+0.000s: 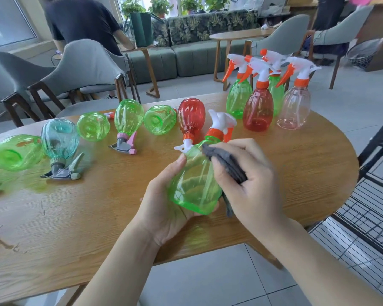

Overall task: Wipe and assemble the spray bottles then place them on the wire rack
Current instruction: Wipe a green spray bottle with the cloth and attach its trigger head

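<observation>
Green translucent plastic spray bottle (pixel 195 184) with an orange collar and white trigger head sits at the centre of the frame, tilted so its head points toward the upper right, held just above the oval wooden table (pixel 97 217). The left hand (pixel 164 206) cradles it from below and from the left, fingers curled under the base and the thumb lying along the bottle's side. The right hand (pixel 250 180) pinches a folded dark grey cloth (pixel 228 164) between thumb and curled fingers and presses it against the bottle's upper right shoulder; a tail of the cloth hangs down behind the bottle's base.

In the upper right of the frame four assembled bottles stand upright in a close group on the table: a green bottle (pixel 239 98), a red bottle (pixel 258 109), a second green bottle (pixel 276 93) behind it, and a pale pink clear bottle (pixel 295 107), all with orange-and-white trigger heads.

Across the middle and left of the frame other bottles lie on their sides: a red bottle with an orange collar (pixel 191 118) just beyond the held one, a green bottle with a pink and grey trigger (pixel 127 120), a teal bottle with a grey-green trigger (pixel 60 140), and several green bottles whose bases face the camera (pixel 159 119) (pixel 93 127) (pixel 17 152).

A black wire rack (pixel 372 195) stands at the right edge of the frame, beside the table. At the upper left a person in a dark shirt (pixel 80 21) sits with their back turned, among grey upholstered chairs (pixel 82 62).
</observation>
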### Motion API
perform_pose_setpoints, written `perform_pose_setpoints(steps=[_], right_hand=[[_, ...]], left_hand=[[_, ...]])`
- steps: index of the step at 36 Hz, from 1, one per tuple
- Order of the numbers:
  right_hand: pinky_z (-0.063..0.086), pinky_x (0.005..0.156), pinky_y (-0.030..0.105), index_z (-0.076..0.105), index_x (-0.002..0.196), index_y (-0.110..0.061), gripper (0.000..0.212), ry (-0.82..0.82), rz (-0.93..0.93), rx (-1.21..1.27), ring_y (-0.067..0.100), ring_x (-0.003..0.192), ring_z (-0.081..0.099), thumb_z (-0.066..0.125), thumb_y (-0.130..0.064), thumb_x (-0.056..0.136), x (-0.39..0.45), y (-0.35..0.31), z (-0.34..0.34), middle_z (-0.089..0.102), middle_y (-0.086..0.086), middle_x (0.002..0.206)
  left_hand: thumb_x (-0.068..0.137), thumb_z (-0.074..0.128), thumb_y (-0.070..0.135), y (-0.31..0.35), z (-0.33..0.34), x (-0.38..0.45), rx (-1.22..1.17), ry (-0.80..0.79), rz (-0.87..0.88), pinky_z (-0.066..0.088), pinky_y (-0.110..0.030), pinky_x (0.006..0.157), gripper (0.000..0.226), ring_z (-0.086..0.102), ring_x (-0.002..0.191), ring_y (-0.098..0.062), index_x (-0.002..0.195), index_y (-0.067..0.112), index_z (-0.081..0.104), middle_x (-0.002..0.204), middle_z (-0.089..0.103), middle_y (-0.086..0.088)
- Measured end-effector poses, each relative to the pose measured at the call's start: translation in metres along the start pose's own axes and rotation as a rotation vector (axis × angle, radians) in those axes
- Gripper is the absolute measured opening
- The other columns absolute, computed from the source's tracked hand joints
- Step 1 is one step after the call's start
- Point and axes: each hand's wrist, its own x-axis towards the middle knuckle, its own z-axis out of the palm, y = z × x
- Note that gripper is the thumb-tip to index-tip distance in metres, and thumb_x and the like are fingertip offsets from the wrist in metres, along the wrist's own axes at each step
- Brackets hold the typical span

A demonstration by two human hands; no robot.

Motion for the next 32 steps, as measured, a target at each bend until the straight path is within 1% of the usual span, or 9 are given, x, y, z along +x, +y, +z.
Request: perform_pose_setpoints(steps=[4, 6, 10, 15, 20, 23, 26, 28, 32], right_hand=[[0.050, 0.074, 0.021, 0.078, 0.108, -0.009, 0.021, -0.057, -0.176, -0.087, 0.011, 0.084, 0.062, 0.071, -0.013, 0.089, -0.014, -0.007, 0.006, 0.065, 0.005, 0.101], [0.055, 0.070, 0.028, 0.080, 0.105, -0.013, 0.018, -0.079, -0.294, -0.153, 0.019, 0.082, 0.064, 0.072, -0.016, 0.089, -0.019, -0.010, 0.009, 0.067, 0.004, 0.098], [0.053, 0.067, 0.025, 0.081, 0.106, -0.015, 0.017, -0.110, -0.450, -0.250, 0.022, 0.078, 0.061, 0.073, -0.027, 0.096, -0.023, -0.010, 0.013, 0.070, 0.003, 0.095], [0.054, 0.066, 0.027, 0.081, 0.106, -0.015, 0.016, -0.110, -0.498, -0.272, 0.022, 0.077, 0.060, 0.076, -0.027, 0.096, -0.020, -0.008, 0.011, 0.070, 0.004, 0.093], [0.052, 0.075, 0.022, 0.078, 0.114, -0.014, 0.022, -0.057, -0.325, -0.180, 0.017, 0.087, 0.064, 0.065, -0.024, 0.100, -0.007, 0.002, -0.001, 0.060, -0.003, 0.110], [0.046, 0.082, 0.019, 0.075, 0.118, -0.009, 0.022, -0.006, -0.133, -0.103, 0.009, 0.093, 0.059, 0.067, -0.014, 0.097, 0.004, 0.010, -0.008, 0.061, 0.002, 0.109], [0.043, 0.086, 0.015, 0.074, 0.115, -0.004, 0.022, 0.041, -0.020, -0.050, 0.010, 0.094, 0.060, 0.063, -0.015, 0.100, 0.009, 0.011, -0.010, 0.061, 0.005, 0.104], [0.044, 0.086, 0.015, 0.074, 0.114, -0.003, 0.020, 0.052, -0.017, -0.036, 0.011, 0.095, 0.062, 0.064, -0.012, 0.100, 0.007, 0.008, -0.008, 0.063, 0.007, 0.104], [0.045, 0.084, 0.016, 0.075, 0.114, 0.000, 0.021, 0.048, -0.062, -0.016, 0.011, 0.093, 0.062, 0.068, -0.007, 0.095, -0.003, 0.003, -0.001, 0.064, 0.010, 0.104]], left_hand=[[0.097, 0.058, 0.043, 0.000, 0.003, -0.002, -0.049, 0.020, 0.022, 0.057, -0.043, 0.088, 0.048, 0.068, 0.104, -0.031, 0.123, 0.005, 0.071, 0.116, 0.068, -0.019], [0.099, 0.051, 0.044, 0.001, 0.006, -0.003, -0.118, 0.020, 0.007, 0.061, -0.036, 0.080, 0.047, 0.072, 0.094, -0.028, 0.111, 0.005, 0.075, 0.103, 0.072, -0.015], [0.098, 0.053, 0.051, 0.002, 0.005, -0.005, -0.171, 0.047, -0.016, 0.061, -0.031, 0.066, 0.051, 0.071, 0.077, -0.025, 0.101, 0.006, 0.074, 0.086, 0.069, -0.012], [0.101, 0.052, 0.051, 0.004, 0.004, -0.004, -0.219, 0.038, -0.019, 0.061, -0.033, 0.074, 0.051, 0.071, 0.085, -0.026, 0.109, 0.004, 0.072, 0.095, 0.070, -0.013], [0.099, 0.056, 0.046, 0.003, 0.003, -0.001, -0.138, -0.009, 0.010, 0.054, -0.045, 0.092, 0.056, 0.065, 0.108, -0.032, 0.135, 0.003, 0.061, 0.123, 0.065, -0.019], [0.088, 0.066, 0.046, -0.001, 0.001, 0.001, -0.082, -0.010, -0.007, 0.053, -0.048, 0.085, 0.061, 0.064, 0.103, -0.035, 0.138, 0.010, 0.062, 0.122, 0.065, -0.018], [0.085, 0.067, 0.045, -0.002, 0.001, 0.000, -0.068, -0.033, -0.016, 0.058, -0.048, 0.077, 0.053, 0.070, 0.095, -0.034, 0.128, 0.013, 0.071, 0.115, 0.070, -0.017], [0.085, 0.069, 0.046, -0.001, 0.002, 0.000, -0.065, -0.042, -0.002, 0.059, -0.046, 0.074, 0.053, 0.070, 0.091, -0.033, 0.126, 0.013, 0.072, 0.112, 0.071, -0.016], [0.078, 0.083, 0.052, -0.001, 0.000, 0.000, -0.014, -0.067, 0.055, 0.055, -0.043, 0.070, 0.076, 0.065, 0.090, -0.031, 0.138, 0.010, 0.060, 0.112, 0.066, -0.016]])
